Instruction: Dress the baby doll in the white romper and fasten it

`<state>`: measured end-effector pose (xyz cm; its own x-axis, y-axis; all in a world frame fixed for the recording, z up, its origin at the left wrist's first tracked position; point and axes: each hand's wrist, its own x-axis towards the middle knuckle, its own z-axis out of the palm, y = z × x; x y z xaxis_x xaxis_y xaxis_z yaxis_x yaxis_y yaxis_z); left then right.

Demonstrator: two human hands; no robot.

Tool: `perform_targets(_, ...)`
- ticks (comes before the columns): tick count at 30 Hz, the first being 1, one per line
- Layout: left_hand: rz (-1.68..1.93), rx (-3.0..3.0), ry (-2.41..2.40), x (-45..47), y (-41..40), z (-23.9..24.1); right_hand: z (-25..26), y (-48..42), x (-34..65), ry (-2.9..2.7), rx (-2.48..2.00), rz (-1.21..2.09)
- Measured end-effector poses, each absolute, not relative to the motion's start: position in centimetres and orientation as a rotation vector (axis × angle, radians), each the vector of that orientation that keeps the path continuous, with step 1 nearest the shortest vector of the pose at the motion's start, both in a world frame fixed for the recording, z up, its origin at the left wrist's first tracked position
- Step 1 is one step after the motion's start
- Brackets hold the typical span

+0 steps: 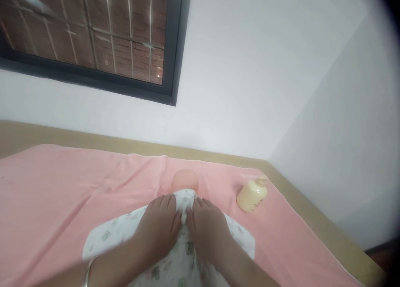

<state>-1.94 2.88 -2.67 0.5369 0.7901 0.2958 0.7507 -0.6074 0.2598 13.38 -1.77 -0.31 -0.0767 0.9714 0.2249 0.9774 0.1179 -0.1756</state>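
Observation:
A white cloth with small green and brown prints spreads out to both sides under my forearms, like a small garment. Beyond its top edge a smooth, round, pinkish-tan shape, like a doll's head, sticks out; the rest of it is hidden. My left hand is closed on the cloth's upper edge, left of the middle. Opposite it, my right hand grips the same edge. Both thumbs meet close to the centre, where the fabric bunches up.
A pale yellow bottle stands tilted in view to the right, on a pink sheet. The sheet covers a tan surface whose border runs along white walls. A dark-framed window with bars is at upper left.

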Motion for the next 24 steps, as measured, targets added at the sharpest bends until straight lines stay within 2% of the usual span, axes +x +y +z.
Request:
perform_targets(6, 0.578, 2.742, 1.351, -2.0, 2.2, -2.6, -0.8, -0.1, 14.2, -2.048, -2.036, 0.108)
perform_targets(12, 0.537, 2.608, 1.310, -2.2, 3.7, -2.3, 0.2, -2.8, 12.6, -2.108, -1.982, -0.029)
perform_targets(17, 0.583, 2.451, 1.395, -2.0, 4.4, -2.6, 0.4, -3.9, 12.4, -2.149, -1.924, 0.009)
perform_targets(24, 0.582, 2.654, 1.413, -2.0, 2.6, -2.4, 0.1, -1.9, 14.1, -2.078, -1.906, 0.103)
